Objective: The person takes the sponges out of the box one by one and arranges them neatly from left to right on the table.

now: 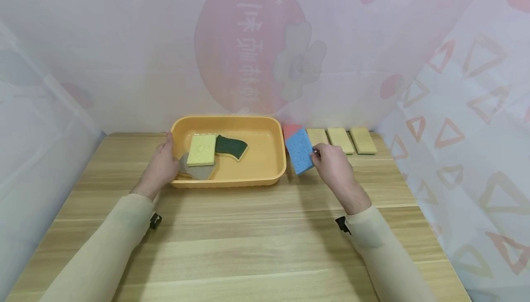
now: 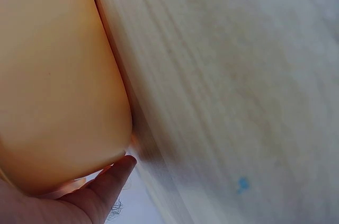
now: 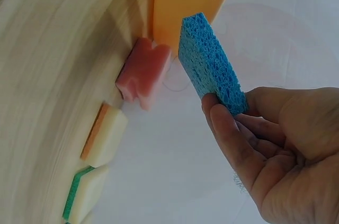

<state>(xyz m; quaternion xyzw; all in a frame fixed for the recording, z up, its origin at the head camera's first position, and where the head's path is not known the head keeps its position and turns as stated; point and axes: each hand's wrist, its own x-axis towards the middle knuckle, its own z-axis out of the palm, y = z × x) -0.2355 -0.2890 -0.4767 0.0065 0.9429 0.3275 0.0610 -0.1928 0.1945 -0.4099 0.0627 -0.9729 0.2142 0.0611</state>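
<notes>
A blue porous sponge (image 1: pixel 300 151) is pinched at its edge by my right hand (image 1: pixel 334 166), tilted and lifted above the table just right of a yellow-orange plastic tub (image 1: pixel 227 183). In the right wrist view, thumb and fingers hold one end of this sponge (image 3: pixel 209 65). My left hand (image 1: pixel 160 166) grips the tub's left end, a fingertip low against its outer wall (image 2: pixel 58 75) in the left wrist view. Inside the tub, a yellow sponge (image 1: pixel 201 150) overlaps a grey one (image 1: pixel 198 172), beside a curved sponge with a dark green face (image 1: pixel 231 145).
Along the table's back edge, right of the tub, stand a pinkish-red wavy sponge (image 3: pixel 145 73), partly hidden behind the blue one in the head view, and three pale yellow sponges (image 1: pixel 340 141). A printed cloth (image 1: pixel 352 85) rises behind the wooden table (image 1: pixel 248 246).
</notes>
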